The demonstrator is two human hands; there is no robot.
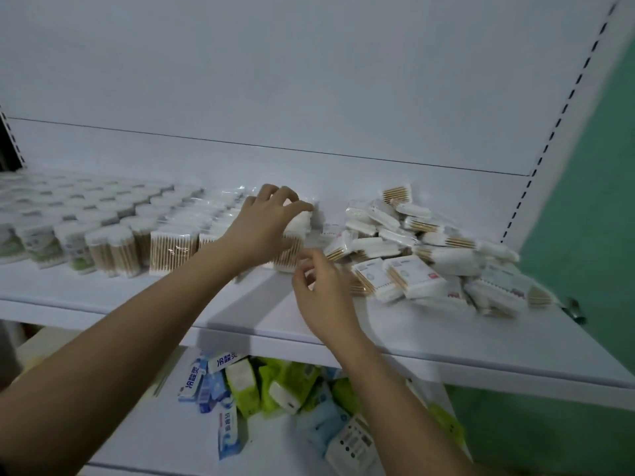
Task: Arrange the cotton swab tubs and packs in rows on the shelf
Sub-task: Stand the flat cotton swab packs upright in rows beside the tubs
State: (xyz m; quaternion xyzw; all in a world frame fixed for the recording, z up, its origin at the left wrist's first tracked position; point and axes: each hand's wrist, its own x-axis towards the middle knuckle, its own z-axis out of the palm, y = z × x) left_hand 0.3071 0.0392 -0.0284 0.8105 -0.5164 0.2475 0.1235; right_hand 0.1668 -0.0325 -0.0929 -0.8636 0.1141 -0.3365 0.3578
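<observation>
My left hand (266,223) is gripping a swab pack (292,242) on the shelf (240,304), sticks standing upright; my wrist's hiding its left half. Right hand (321,286) is hovering loosely curled, empty.

Blue-and-white toothpaste cartons (206,383) are lying on the lower white shelf board (144,438); crumpled green plastic packets (275,383) are sitting just right of those cartons.

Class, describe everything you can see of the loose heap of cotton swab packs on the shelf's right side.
The heap of swab packs lies unsorted on the white shelf. The packs are flat clear-plastic bags of wooden-stemmed, white-tipped swabs, some with printed labels. They overlap, tilted at all angles. Neither hand plainly touches it; the right hand hovers at its left edge.
</observation>
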